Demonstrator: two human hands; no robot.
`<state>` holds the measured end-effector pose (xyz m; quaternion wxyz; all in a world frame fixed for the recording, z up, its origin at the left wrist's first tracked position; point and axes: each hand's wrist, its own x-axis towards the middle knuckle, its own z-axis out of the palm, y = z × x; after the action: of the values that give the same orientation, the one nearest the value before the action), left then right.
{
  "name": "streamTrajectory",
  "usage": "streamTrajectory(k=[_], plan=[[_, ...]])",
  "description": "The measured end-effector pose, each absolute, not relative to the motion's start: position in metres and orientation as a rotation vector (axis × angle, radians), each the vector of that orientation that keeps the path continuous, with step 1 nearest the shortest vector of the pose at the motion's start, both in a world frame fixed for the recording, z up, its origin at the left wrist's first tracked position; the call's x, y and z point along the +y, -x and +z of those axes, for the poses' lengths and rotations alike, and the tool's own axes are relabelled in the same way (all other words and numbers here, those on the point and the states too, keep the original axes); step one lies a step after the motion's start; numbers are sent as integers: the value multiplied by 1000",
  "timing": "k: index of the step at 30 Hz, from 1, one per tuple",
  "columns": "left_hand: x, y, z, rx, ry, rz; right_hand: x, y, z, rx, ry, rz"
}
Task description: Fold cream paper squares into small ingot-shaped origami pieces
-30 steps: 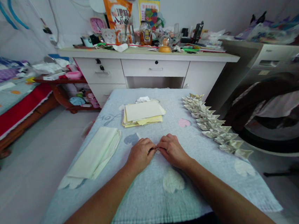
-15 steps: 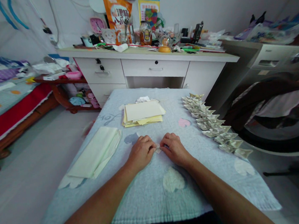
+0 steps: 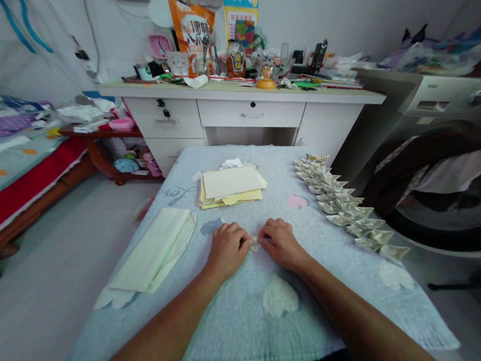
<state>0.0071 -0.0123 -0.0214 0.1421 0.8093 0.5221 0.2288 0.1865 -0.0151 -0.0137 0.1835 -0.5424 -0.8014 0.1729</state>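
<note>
A small piece of folded paper (image 3: 255, 245) lies between my hands, low over the cloth-covered table (image 3: 246, 327). My left hand (image 3: 230, 249) pinches its left side with curled fingers. On the right side, my right hand (image 3: 281, 243) pinches it the same way. Most of the paper is hidden behind the fingers and thumbs. Beyond my hands rests a stack of cream and yellow paper sheets (image 3: 233, 182). Left of my left hand lies a folded pale green paper bundle (image 3: 156, 251). Along the right edge runs a row of folded paper pieces with pointed ends (image 3: 345, 204).
A white desk (image 3: 255, 111) crowded with jars, a snack bag (image 3: 193, 34) and papers stands behind the table. To the right is a washing machine (image 3: 433, 105) with its door open and cloth hanging out. A bed (image 3: 13, 162) is at the left.
The whole view has shifted slightly, so things appear a little lower. Both hands keep their pinch on the small folded paper, with barely any visible movement.
</note>
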Motion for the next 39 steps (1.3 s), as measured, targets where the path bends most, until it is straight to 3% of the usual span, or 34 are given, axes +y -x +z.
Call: streamTrajectory(k=[17,27,39], plan=[[-17,-12,-21,1672,-2323,670,-15,-179,-17,-2230,1673,332],[-12,-14,-22,1626,-2218,653,-19,-180,-17,-2182,1620,400],[-13,-11,-22,1281,-2048,857,-20,-191,-11,-2250,1498,531]])
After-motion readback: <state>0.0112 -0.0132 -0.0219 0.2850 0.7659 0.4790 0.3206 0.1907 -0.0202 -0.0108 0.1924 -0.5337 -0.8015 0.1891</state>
